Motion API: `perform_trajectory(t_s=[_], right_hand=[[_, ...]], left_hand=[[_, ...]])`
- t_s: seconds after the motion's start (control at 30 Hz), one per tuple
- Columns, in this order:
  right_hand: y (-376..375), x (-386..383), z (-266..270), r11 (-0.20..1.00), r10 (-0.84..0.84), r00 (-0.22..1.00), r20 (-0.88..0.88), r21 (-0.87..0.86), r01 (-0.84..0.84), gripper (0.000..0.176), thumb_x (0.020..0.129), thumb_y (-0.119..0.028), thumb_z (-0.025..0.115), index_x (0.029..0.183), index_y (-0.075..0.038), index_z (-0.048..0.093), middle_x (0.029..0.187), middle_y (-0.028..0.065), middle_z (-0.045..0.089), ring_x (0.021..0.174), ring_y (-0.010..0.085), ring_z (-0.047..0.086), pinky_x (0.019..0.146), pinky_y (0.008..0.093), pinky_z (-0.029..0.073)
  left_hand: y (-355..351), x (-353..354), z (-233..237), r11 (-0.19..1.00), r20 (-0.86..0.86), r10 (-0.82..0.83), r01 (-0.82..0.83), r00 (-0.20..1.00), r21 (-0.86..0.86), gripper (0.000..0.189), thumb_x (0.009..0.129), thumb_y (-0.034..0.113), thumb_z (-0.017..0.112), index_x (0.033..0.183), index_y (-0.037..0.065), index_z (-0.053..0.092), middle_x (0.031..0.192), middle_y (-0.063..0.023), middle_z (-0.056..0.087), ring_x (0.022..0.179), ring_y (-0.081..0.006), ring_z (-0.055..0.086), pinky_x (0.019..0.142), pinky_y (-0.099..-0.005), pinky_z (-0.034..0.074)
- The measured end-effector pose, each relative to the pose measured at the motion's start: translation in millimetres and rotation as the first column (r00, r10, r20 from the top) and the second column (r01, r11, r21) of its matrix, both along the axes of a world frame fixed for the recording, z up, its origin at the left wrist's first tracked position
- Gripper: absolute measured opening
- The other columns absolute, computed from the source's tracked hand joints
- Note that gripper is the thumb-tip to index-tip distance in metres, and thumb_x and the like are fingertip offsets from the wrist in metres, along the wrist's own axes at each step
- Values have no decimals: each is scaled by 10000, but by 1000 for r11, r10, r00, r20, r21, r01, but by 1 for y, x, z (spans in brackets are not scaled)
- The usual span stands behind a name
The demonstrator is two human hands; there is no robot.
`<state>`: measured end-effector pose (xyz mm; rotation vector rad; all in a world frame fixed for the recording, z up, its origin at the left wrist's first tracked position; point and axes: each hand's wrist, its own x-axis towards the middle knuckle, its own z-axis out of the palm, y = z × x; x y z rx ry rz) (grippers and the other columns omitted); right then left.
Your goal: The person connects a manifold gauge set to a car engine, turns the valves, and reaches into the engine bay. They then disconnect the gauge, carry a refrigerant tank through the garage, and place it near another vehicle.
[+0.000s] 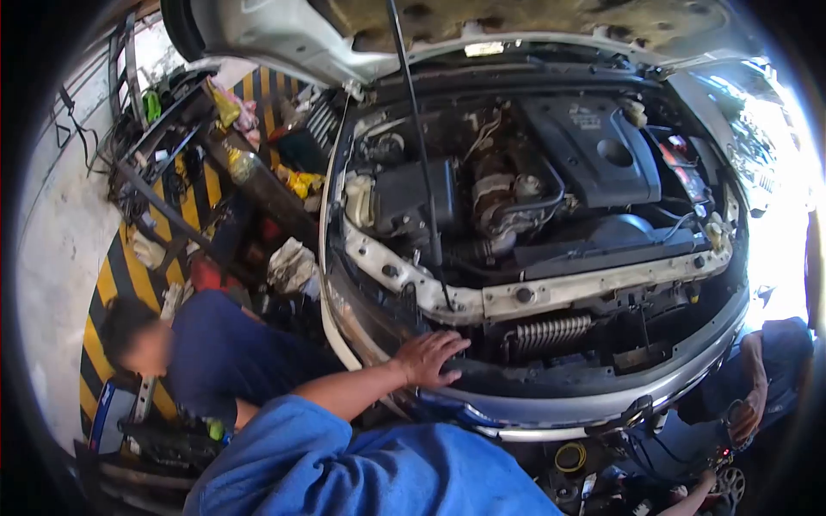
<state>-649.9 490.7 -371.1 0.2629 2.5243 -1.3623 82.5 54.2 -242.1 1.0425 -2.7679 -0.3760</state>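
Note:
My left hand (430, 358) lies palm down on the dark upper edge of the car's front bumper (551, 404), fingers stretched toward the right. It holds nothing. Just beyond the fingertips is a coiled, finned metal cooler (551, 334) behind the bumper opening. Above it runs the worn white front crossmember (594, 288). My right hand is out of view. The hood (284, 30) is raised, with a thin black prop rod (416, 129) standing in front of the engine bay. A black engine cover (594, 155) and a battery (684, 168) show inside.
A person in dark blue (249, 340) bends beside the car on the left. Another person's hand (747, 421) is at the lower right, near cables and a yellow coil (570, 457). Tools and scrap lie around a striped yellow-black wall (206, 185).

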Motion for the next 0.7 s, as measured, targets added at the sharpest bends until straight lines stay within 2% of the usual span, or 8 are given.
perform_trajectory(t_s=[0.37, 0.7], right_hand=[[-18, 6, 16, 996, 53, 998, -26, 69, -51, 330, 907, -227, 627, 1077, 52, 670, 950, 134, 652, 879, 257, 606, 814, 432, 511], [-46, 7, 35, 992, 85, 992, -90, 102, -76, 355, 920, -232, 624, 1138, 47, 651, 1025, 154, 652, 933, 274, 610, 840, 435, 516]], left_hand=[[-6, -2, 7, 999, 86, -1, -2, 996, 40, 686, 833, 450, 677, 1412, 140, 478, 1341, -121, 543, 1215, -307, 565, 1062, -445, 437], [-8, -1, 6, 997, 74, 1, -7, 997, 74, 716, 801, 430, 695, 1421, 138, 488, 1363, -125, 547, 1239, -316, 553, 1076, -454, 428]])
